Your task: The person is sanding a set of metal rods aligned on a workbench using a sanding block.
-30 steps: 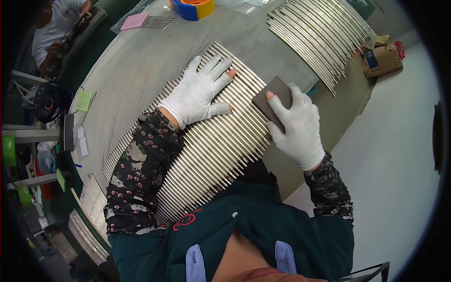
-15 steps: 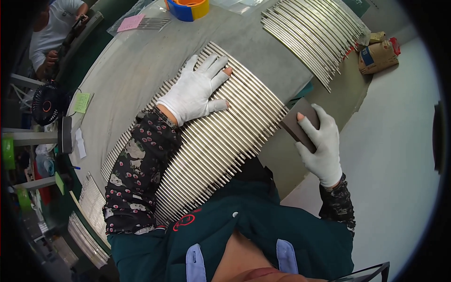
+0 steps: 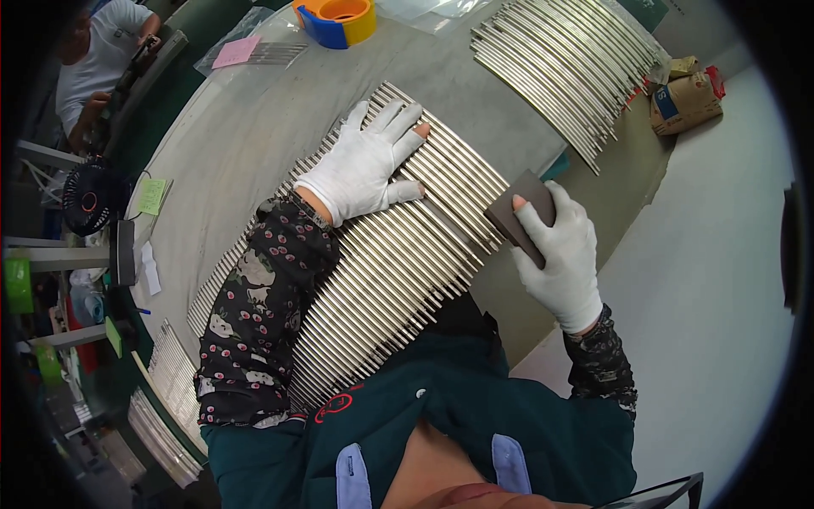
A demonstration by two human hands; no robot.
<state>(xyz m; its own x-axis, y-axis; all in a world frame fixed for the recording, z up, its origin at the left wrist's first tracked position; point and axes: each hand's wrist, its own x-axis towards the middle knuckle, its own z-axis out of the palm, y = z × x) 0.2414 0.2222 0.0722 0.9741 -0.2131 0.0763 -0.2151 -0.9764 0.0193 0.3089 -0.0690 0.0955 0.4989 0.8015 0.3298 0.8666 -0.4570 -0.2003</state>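
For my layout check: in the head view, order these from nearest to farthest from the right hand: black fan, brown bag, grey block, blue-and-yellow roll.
From the right hand:
1. Grey block, in its grip.
2. Brown bag, upper right.
3. Blue-and-yellow roll, at the top, left of centre.
4. Black fan, far left.

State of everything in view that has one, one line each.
Left hand: gloved, open, fingers spread on the near rods
Right hand: gloved, closed around the block
Dark block: held, at the rod ends; contact unclear
Near rods: side by side, lower ends uneven
Far rods: side by side, ends uneven
Fan: upright; spinning or not, can't tell
Pink note: lying on clear plastic
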